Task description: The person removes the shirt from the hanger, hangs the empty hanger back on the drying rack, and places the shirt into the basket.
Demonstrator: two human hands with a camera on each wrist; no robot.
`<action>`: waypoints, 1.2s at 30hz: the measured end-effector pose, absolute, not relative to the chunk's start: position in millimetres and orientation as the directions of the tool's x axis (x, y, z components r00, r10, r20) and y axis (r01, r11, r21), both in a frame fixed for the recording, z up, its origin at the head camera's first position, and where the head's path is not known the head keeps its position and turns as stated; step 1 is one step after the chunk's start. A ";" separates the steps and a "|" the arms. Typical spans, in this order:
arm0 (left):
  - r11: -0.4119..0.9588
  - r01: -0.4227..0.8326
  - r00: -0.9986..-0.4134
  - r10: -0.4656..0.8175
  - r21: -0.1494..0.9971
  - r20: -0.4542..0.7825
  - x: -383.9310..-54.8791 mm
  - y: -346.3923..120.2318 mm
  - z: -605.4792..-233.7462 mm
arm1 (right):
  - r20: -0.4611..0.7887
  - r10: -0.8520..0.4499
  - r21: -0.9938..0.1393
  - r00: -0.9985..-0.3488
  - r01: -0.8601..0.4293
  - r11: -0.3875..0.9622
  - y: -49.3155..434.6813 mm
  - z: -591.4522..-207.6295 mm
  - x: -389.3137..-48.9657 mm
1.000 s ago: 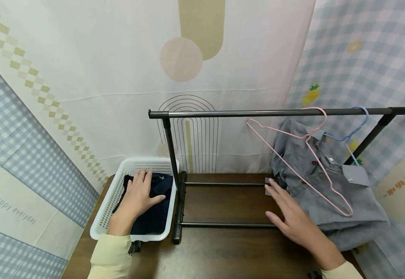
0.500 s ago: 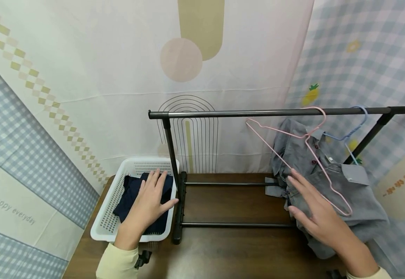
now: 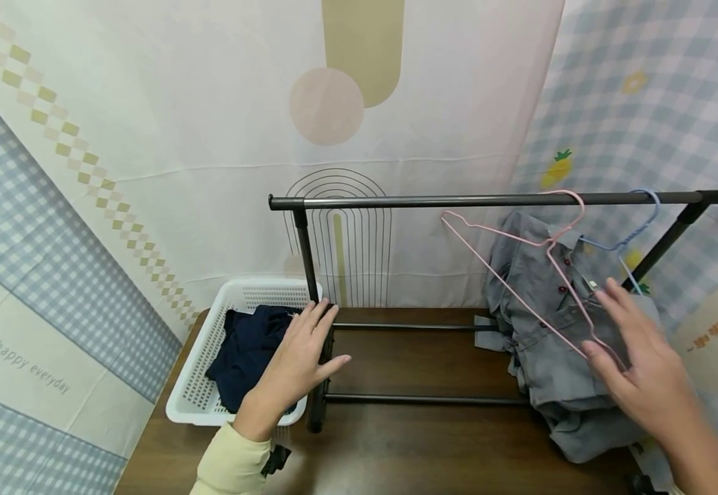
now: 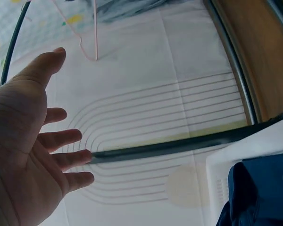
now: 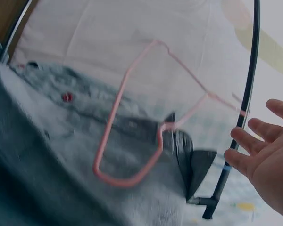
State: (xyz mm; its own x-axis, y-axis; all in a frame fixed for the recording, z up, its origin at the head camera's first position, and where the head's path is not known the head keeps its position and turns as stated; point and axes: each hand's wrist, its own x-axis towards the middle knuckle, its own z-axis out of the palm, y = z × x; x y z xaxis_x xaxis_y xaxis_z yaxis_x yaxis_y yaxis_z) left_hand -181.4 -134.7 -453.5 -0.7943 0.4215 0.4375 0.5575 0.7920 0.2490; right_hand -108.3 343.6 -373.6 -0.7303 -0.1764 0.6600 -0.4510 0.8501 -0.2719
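In the head view, my left hand [image 3: 297, 357] hovers with spread fingers over the right edge of the white basket [image 3: 193, 399], near the rack's left post. A crumpled navy garment [image 3: 241, 361] lies in that basket. Nothing is in the left palm in the left wrist view. My right hand [image 3: 650, 371], fingers extended, is in front of the grey button-up shirt [image 3: 545, 364] and beside the lower corner of a pink hanger [image 3: 551, 241]. No grip on either shows. The pink hanger hangs bare on the bar; a blue hanger [image 3: 613, 246] bears the shirt.
The black garment rack [image 3: 408, 201] stands on a brown wooden table [image 3: 408, 447], with two low crossbars [image 3: 408, 399]. Patterned cloth curtains [image 3: 445, 89] enclose the back and sides. The basket stands left of the rack.
My left hand has moved right, from above the navy garment to the basket's right edge. The right hand has moved right across the grey shirt. The hangers have stayed on the bar.
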 end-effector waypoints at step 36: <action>0.706 0.692 -0.698 0.603 0.148 0.386 -198.6 -109.6 -496.0 | -0.306 -0.060 -0.719 -0.950 0.190 0.669 460.0 -392.7 -150.5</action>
